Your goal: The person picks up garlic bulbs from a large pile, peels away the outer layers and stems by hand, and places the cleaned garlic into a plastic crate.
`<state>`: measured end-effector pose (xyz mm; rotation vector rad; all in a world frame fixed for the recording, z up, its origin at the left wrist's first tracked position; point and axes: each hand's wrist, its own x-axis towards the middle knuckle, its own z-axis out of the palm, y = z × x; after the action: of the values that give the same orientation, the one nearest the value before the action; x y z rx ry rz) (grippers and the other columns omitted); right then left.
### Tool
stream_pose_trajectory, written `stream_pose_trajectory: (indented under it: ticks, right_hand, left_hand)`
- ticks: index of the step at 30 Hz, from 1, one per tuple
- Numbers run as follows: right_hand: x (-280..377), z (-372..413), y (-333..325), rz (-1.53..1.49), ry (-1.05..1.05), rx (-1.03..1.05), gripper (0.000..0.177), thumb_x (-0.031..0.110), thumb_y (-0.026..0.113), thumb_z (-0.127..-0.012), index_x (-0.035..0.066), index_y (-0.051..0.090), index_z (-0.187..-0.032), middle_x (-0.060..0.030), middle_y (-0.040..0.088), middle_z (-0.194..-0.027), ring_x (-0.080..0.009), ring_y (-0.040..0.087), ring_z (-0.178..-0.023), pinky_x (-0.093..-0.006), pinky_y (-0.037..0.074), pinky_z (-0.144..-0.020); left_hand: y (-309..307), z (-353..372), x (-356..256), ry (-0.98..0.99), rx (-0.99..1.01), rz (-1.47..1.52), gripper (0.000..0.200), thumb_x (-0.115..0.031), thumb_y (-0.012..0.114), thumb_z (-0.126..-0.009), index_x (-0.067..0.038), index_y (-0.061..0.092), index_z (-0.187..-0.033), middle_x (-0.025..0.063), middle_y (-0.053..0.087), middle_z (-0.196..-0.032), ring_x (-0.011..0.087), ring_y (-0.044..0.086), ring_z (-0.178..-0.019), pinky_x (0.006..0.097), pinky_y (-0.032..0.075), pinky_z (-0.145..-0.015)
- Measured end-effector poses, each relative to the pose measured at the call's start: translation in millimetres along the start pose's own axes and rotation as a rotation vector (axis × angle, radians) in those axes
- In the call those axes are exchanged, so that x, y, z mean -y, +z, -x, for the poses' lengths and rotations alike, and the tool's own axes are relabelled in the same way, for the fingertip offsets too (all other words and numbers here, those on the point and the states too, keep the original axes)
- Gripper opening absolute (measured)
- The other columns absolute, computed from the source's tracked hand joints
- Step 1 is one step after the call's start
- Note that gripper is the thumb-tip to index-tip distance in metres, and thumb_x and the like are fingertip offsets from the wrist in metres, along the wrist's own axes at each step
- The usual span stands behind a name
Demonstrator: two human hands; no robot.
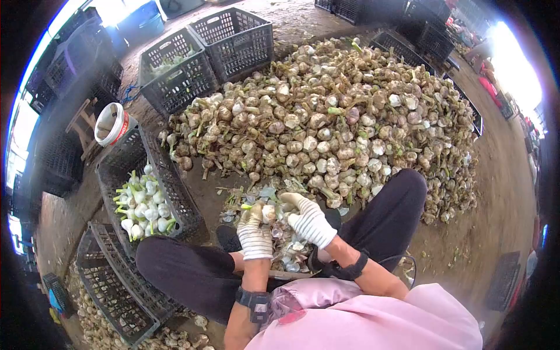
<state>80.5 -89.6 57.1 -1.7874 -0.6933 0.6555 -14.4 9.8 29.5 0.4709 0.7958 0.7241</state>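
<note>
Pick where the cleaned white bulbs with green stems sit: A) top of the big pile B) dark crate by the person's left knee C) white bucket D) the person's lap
B: the white bulbs lie in the dark crate beside the left knee; the pile ahead holds dirtier, husked garlic, and the left hand and right hand grip one bulb.

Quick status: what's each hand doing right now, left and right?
Left hand: closed on a garlic bulb.
Right hand: fingers curled against the same bulb; firm grip cannot be told.
</note>
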Motion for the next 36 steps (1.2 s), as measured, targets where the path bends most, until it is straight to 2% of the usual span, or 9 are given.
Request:
stream_pose_trajectory:
  ticks: [7, 11, 15, 20, 21, 26, 31, 35, 36]
  right_hand:
    - [0.7, 1.1, 25.3, 0.317, -0.181, -0.191, 0.034, 0.007, 0.055, -0.073, 0.003, 0.059, -0.107, -0.0181, 0.062, -0.093, -0.0324, 0.059, -0.088, -0.0370, 0.046, -0.081]
    - [-4.0, -3.8, 23.6, 0.255, -0.182, -0.186, 0.031, 0.003, 0.052, -0.072, 0.005, 0.062, -0.101, -0.0175, 0.063, -0.087, -0.0316, 0.059, -0.082, -0.0359, 0.047, -0.076]
    - [-24.0, -15.8, 7.3, -0.046, -0.004, -0.207, 0.026, 0.002, 0.056, -0.070, 0.005, 0.062, -0.096, -0.0058, 0.058, -0.067, -0.0099, 0.051, -0.058, -0.0263, 0.044, -0.053]
    - [-58.9, -20.6, 3.7, 0.192, 0.024, 0.154, 0.019, 0.009, 0.061, -0.070, 0.003, 0.063, -0.089, -0.0145, 0.064, -0.071, -0.0221, 0.061, -0.066, -0.0329, 0.049, -0.063]
    - [-30.0, -17.1, -0.6, 0.101, 0.288, 0.405, 0.020, 0.013, 0.060, -0.071, 0.002, 0.064, -0.088, -0.0172, 0.063, -0.069, -0.0259, 0.062, -0.068, -0.0356, 0.049, -0.063]
    - [-74.8, -2.1, 1.6, 0.627, -0.202, 0.768, 0.020, 0.016, 0.057, -0.070, 0.005, 0.065, -0.085, -0.0190, 0.063, -0.075, -0.0357, 0.061, -0.073, -0.0399, 0.049, -0.070]
    - [-2.9, -8.4, -17.4, 0.353, -0.336, 0.063, 0.025, 0.015, 0.058, -0.071, 0.008, 0.061, -0.094, -0.0148, 0.062, -0.087, -0.0350, 0.059, -0.083, -0.0419, 0.048, -0.072]
    - [24.4, -9.2, 8.3, 0.844, -0.286, 0.267, 0.018, 0.015, 0.058, -0.069, 0.004, 0.063, -0.082, -0.0138, 0.062, -0.074, -0.0267, 0.060, -0.069, -0.0389, 0.049, -0.064]
    - [16.5, -4.9, 2.5, 0.378, -0.166, 0.515, 0.019, 0.013, 0.059, -0.071, 0.002, 0.064, -0.086, -0.0124, 0.060, -0.072, -0.0224, 0.059, -0.067, -0.0350, 0.049, -0.065]
  left_hand:
    - [18.5, 8.4, 31.8, 0.414, -0.102, -0.327, 0.007, -0.004, 0.066, -0.082, -0.001, 0.062, -0.087, 0.0028, 0.062, -0.079, 0.0087, 0.055, -0.068, 0.0231, 0.047, -0.060]
    - [13.1, 9.9, 32.2, 0.257, -0.119, -0.314, 0.006, -0.005, 0.066, -0.083, -0.001, 0.062, -0.085, 0.0025, 0.062, -0.081, 0.0081, 0.055, -0.069, 0.0222, 0.047, -0.062]
    - [15.8, 12.8, 15.6, 0.109, -0.039, -0.161, 0.010, -0.008, 0.062, -0.085, 0.001, 0.062, -0.088, 0.0068, 0.063, -0.084, 0.0139, 0.058, -0.073, 0.0262, 0.050, -0.068]
    - [7.2, 5.2, -3.2, -0.122, 0.189, 0.131, 0.016, -0.011, 0.059, -0.087, 0.005, 0.061, -0.090, 0.0160, 0.064, -0.094, 0.0218, 0.060, -0.091, 0.0310, 0.052, -0.081]
    - [6.3, 2.5, -7.6, -0.196, 0.216, 0.243, 0.021, -0.018, 0.059, -0.087, 0.003, 0.061, -0.083, 0.0175, 0.064, -0.093, 0.0257, 0.059, -0.094, 0.0366, 0.049, -0.086]
    - [2.4, -10.1, -19.7, -0.334, 0.168, 0.526, 0.044, -0.041, 0.056, -0.087, -0.006, 0.058, -0.060, 0.0189, 0.066, -0.092, 0.0335, 0.055, -0.106, 0.0519, 0.038, -0.099]
    - [2.7, -10.8, -21.2, -0.356, 0.169, 0.580, 0.042, -0.040, 0.053, -0.090, -0.008, 0.060, -0.063, 0.0163, 0.066, -0.097, 0.0318, 0.055, -0.108, 0.0507, 0.041, -0.096]
    - [0.9, -17.4, 3.8, -0.240, 0.110, 0.328, 0.042, -0.041, 0.048, -0.093, -0.007, 0.064, -0.074, 0.0168, 0.064, -0.103, 0.0309, 0.055, -0.108, 0.0482, 0.045, -0.091]
    - [-7.5, -26.1, -0.7, -0.206, 0.105, 0.230, 0.043, -0.045, 0.047, -0.092, -0.008, 0.064, -0.080, 0.0154, 0.064, -0.104, 0.0297, 0.056, -0.105, 0.0500, 0.042, -0.093]
